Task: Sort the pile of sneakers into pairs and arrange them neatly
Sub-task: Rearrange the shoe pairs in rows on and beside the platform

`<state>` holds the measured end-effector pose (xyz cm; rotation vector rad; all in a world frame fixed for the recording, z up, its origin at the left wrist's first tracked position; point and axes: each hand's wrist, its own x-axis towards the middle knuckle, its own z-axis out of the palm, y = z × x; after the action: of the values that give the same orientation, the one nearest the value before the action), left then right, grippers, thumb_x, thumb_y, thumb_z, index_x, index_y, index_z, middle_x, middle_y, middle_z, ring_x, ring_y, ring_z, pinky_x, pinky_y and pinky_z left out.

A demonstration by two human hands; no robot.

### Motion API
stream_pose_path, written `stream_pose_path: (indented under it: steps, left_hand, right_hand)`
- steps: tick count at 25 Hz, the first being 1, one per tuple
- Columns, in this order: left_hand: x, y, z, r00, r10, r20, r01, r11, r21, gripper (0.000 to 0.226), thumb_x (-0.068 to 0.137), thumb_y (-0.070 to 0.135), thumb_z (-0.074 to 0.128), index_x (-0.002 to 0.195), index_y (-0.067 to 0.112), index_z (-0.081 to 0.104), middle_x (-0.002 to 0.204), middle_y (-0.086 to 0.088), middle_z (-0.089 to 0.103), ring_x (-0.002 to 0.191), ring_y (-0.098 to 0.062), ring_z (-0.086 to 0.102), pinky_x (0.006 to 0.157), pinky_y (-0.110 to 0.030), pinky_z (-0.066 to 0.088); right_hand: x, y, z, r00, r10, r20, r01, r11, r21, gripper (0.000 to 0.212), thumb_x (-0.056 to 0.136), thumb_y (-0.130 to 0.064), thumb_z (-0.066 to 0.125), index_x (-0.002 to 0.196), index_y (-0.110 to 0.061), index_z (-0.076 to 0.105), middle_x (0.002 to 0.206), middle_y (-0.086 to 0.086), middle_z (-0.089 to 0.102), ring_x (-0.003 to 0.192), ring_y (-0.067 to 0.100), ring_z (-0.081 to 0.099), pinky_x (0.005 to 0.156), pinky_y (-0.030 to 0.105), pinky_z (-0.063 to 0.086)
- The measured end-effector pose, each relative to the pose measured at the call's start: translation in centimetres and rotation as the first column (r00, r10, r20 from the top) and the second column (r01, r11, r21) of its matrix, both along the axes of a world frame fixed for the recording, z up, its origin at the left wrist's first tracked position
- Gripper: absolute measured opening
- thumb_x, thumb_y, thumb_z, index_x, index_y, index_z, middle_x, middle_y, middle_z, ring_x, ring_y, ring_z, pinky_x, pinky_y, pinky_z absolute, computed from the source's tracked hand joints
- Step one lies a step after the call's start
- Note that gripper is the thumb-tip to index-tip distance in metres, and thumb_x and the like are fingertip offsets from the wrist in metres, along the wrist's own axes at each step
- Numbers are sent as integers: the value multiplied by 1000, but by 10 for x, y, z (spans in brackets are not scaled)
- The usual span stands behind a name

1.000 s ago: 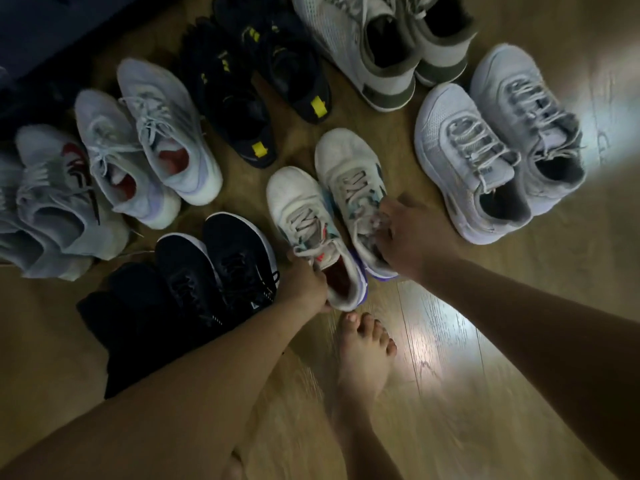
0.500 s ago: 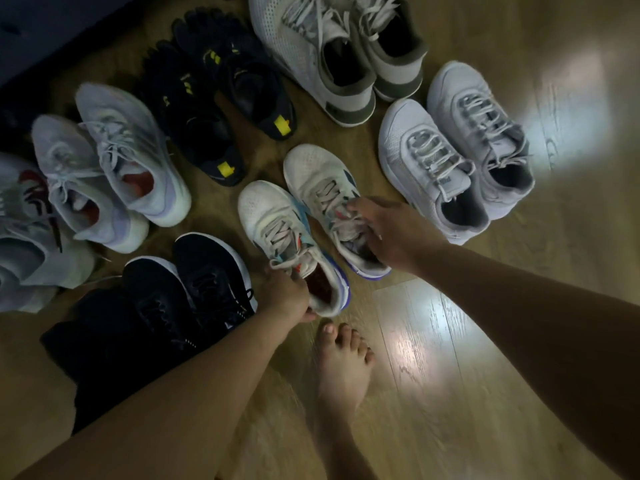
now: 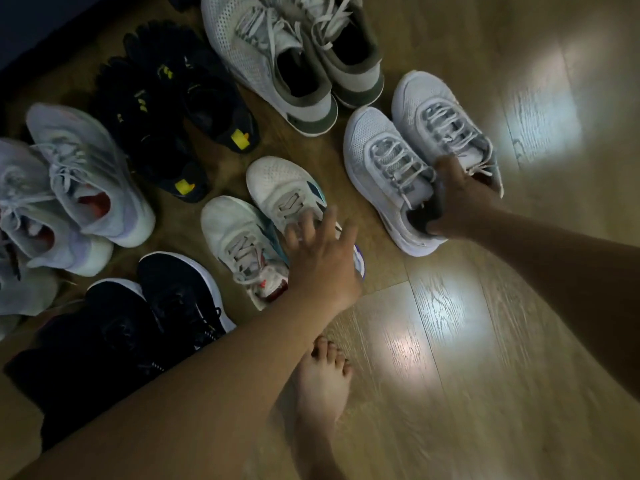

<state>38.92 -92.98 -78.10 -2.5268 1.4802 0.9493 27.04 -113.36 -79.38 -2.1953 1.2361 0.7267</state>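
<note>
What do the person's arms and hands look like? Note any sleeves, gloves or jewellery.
Both arms are bare in view: no sleeve shows on the left arm or right arm. The left hand and right hand wear no gloves. No watch, bracelet or ring is visible, though the light is dim.

I see open wooden floor (image 3: 485, 358) across the right and near right for a hand to pass, while sneakers (image 3: 86, 174) crowd the left and far side, leaving only a narrow strip between the teal-trimmed white pair (image 3: 277, 181) and the pale grey pair (image 3: 374, 150), with a bare foot (image 3: 322, 386) near centre.
</note>
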Motion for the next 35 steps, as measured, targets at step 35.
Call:
stream_pose_path:
  steps: [35]
  left_hand:
    - [26, 70, 20, 996, -64, -66, 41, 949, -311, 45, 74, 18, 55, 118, 18, 54, 132, -7, 50, 127, -28, 45, 110, -62, 24]
  right_hand:
    - [14, 36, -16, 998, 68, -17, -70, 956, -285, 31, 94, -25, 40, 120, -10, 49, 124, 21, 54, 108, 46, 53, 92, 49, 40]
